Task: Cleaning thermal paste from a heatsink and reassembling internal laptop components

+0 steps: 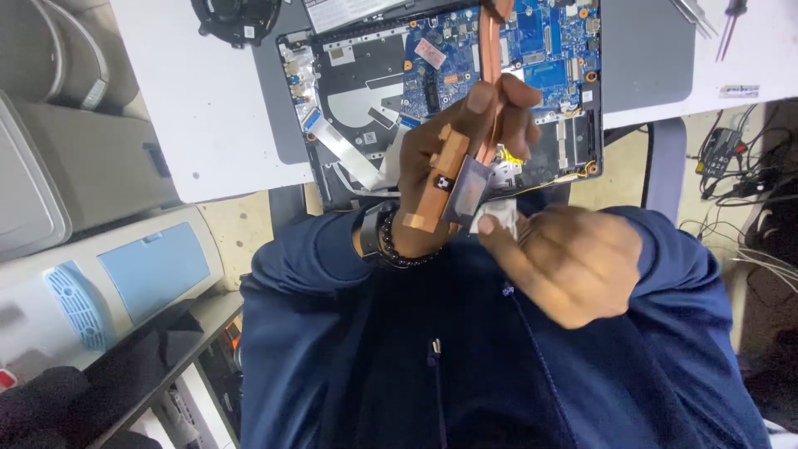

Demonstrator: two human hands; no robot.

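My left hand (449, 166) grips a copper heat pipe assembly (453, 166) with a long copper pipe rising toward the top of the view and a grey metal plate at its lower end. My right hand (573, 258) pinches a small white wipe (499, 218) and presses it against that grey plate. Both hands are raised above my lap, just in front of an opened laptop (449, 91) with its blue circuit board (540, 46) exposed on the white table (199, 100). A dark watch and bead bracelet sit on my left wrist.
A black fan (237, 18) lies on the table at the top left. Tools (715, 17) rest at the top right. Grey machines (83, 241) stand to the left, and a tangle of cables with a power adapter (740, 158) lies on the floor at right.
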